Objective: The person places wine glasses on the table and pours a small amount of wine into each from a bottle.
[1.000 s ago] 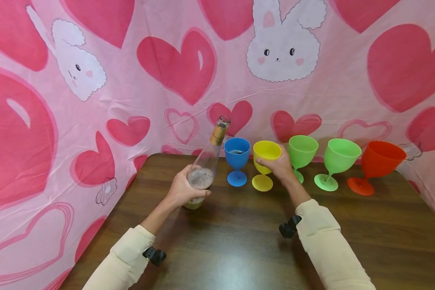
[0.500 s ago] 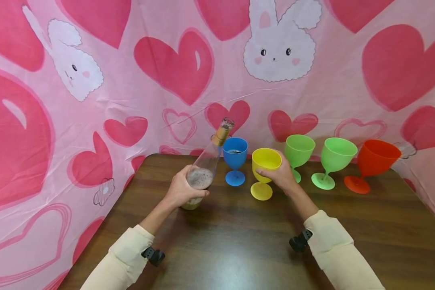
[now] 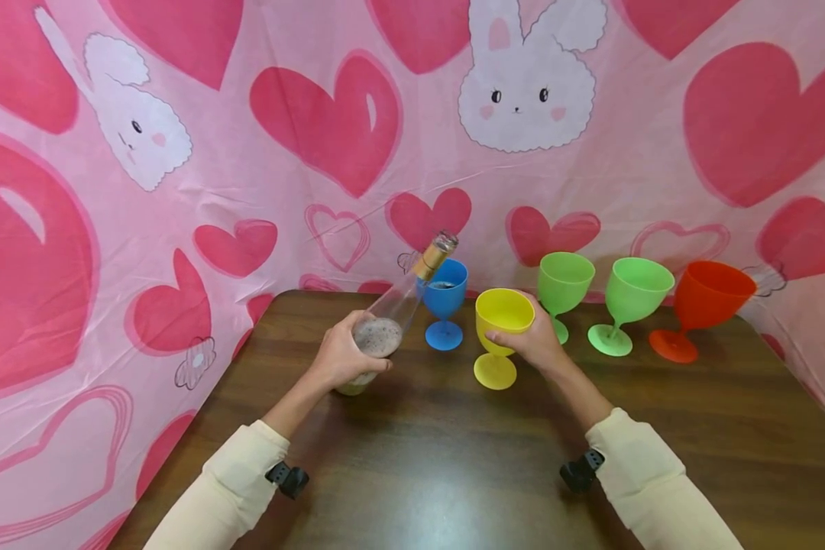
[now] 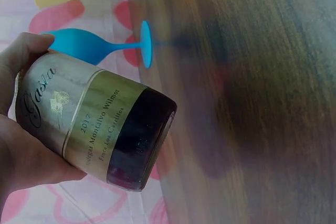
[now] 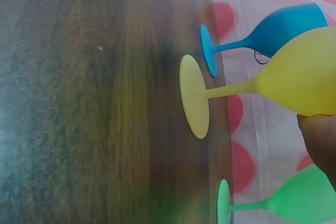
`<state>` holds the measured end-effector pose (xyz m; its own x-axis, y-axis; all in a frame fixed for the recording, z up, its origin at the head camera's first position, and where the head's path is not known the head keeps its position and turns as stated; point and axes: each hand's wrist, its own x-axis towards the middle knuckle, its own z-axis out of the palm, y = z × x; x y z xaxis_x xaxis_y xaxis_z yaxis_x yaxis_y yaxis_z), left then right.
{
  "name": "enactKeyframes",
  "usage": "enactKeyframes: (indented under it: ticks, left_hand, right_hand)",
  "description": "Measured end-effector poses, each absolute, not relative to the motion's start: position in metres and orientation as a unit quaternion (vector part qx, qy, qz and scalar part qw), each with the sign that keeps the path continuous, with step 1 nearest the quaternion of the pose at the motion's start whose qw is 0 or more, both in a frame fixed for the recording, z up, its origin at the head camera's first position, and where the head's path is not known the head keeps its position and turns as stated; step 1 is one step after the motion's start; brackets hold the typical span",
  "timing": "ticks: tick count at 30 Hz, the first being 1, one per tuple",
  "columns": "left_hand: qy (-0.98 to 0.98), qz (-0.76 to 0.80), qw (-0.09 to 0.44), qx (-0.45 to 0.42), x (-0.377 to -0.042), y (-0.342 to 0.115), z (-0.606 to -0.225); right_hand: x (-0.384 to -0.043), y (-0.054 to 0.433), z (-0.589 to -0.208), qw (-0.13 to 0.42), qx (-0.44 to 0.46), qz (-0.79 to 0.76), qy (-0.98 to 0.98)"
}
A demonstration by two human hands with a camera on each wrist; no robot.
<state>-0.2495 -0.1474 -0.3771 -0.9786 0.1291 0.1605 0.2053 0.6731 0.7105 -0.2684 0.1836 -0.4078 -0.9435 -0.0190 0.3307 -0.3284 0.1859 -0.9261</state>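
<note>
My left hand (image 3: 340,353) grips a clear glass wine bottle (image 3: 392,309) around its body. The bottle leans to the right, its gold-wrapped neck in front of the blue goblet's rim. Dark liquid and a printed label show on the bottle (image 4: 94,124) in the left wrist view, its base raised off the table. With my right hand (image 3: 536,336) I hold a yellow goblet (image 3: 498,321) by its bowl, thumb on the near side. The yellow goblet (image 5: 304,72) is upright, just right of the bottle's mouth. Behind the bottle neck stands the blue goblet (image 3: 444,305), with dark liquid inside.
Two green goblets (image 3: 565,284) (image 3: 635,294) and a red goblet (image 3: 711,298) stand in a row along the back right of the brown wooden table (image 3: 412,458). A pink cloth (image 3: 302,153) with hearts and rabbits hangs behind the table.
The yellow goblet has come toward me, out of the row, in my right hand. My left hand has tilted the bottle further to the right, its neck lower.
</note>
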Motion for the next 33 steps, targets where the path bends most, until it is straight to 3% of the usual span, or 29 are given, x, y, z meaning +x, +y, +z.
enactKeyframes:
  ticks: [33]
  left_hand:
    - [-0.964, -0.227, 0.011, -0.135, -0.248, -0.143, -0.351]
  right_hand:
    - [-0.255, 0.183, -0.408, 0.116, 0.133, 0.628, -0.758]
